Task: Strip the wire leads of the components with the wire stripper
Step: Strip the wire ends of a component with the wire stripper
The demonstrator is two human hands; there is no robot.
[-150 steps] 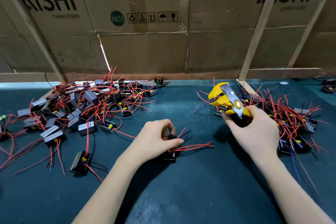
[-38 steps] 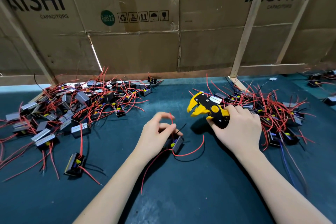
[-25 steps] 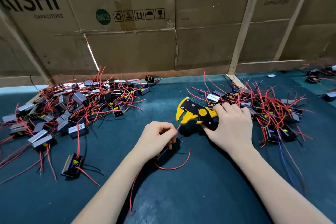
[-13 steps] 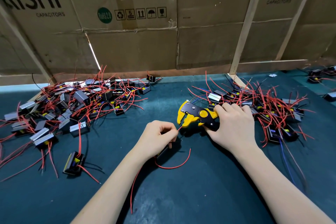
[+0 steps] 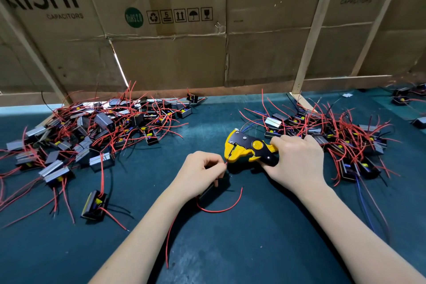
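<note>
1. While my right hand (image 5: pixel 297 161) grips the yellow wire stripper (image 5: pixel 247 148) by its handles, its nose points left.
2. My left hand (image 5: pixel 200 175) pinches a red lead (image 5: pixel 226 163) at the stripper's mouth.
3. That lead's black component (image 5: pixel 211 191) rests on the green mat (image 5: pixel 253 237) under my left hand.

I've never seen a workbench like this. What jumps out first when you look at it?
The yellow wire stripper near the middle, gripped by the right hand, stands out against the dark green table. Just left of its nose, the left hand pinches a thin red wire lead up to the tool. Tangled heaps of small components with red wires lie at the left and at the right, before a cardboard wall.
</note>
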